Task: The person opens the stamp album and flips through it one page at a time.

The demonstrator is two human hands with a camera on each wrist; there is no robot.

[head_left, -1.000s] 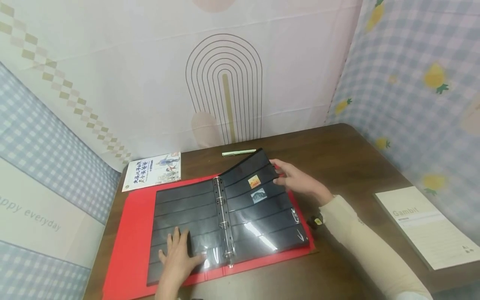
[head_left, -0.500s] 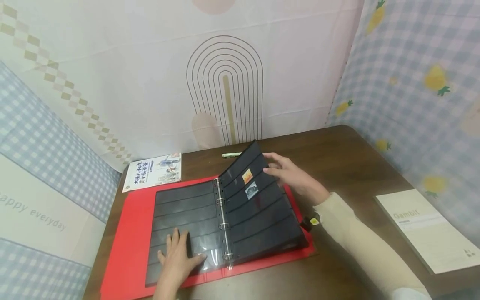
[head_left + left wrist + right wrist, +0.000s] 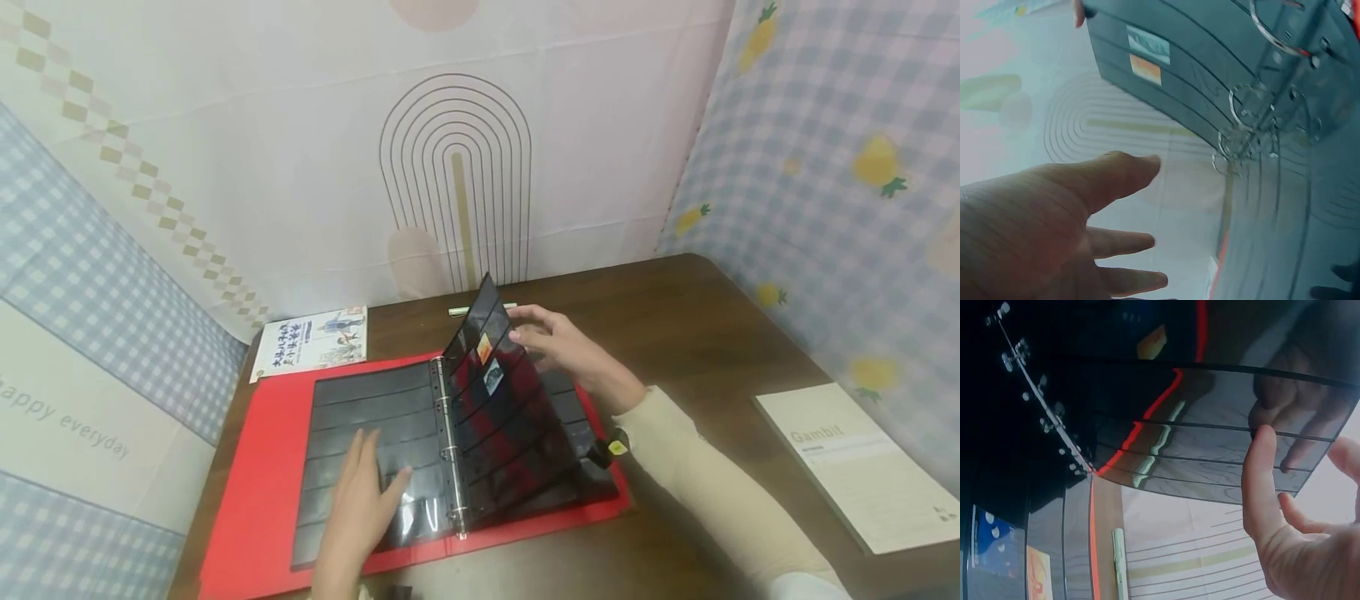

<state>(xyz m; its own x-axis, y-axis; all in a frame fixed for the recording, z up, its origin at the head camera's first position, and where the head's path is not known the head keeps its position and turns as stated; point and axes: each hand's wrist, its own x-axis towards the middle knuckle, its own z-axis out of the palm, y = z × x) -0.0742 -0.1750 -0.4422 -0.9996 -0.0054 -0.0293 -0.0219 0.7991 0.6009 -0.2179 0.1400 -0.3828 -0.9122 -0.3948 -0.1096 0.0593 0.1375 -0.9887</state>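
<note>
A red ring binder (image 3: 255, 450), a stamp album with black pocket pages, lies open on the table. My right hand (image 3: 566, 354) holds the outer edge of a raised black album page (image 3: 517, 417), which stands steeply tilted from the rings (image 3: 447, 450). An orange stamp (image 3: 484, 348) and a grey-blue stamp (image 3: 493, 377) sit in its pockets. In the right wrist view, a finger (image 3: 1260, 481) touches the glossy page, and stamps (image 3: 1038, 569) show on the page beneath. My left hand (image 3: 360, 496), fingers extended, is over the left black page (image 3: 375, 400).
A picture booklet (image 3: 311, 340) lies behind the binder at the left. A pale green pen (image 3: 457, 312) is at the back, partly behind the raised page. To the right lies a Gambit notebook (image 3: 855, 467). Patterned cloth (image 3: 315, 167) hangs around the table (image 3: 660, 325).
My right hand has moved left, swinging the page from nearly flat to steeply raised. The page beneath now shows. My left hand has shifted slightly, its fingers now closer together.
</note>
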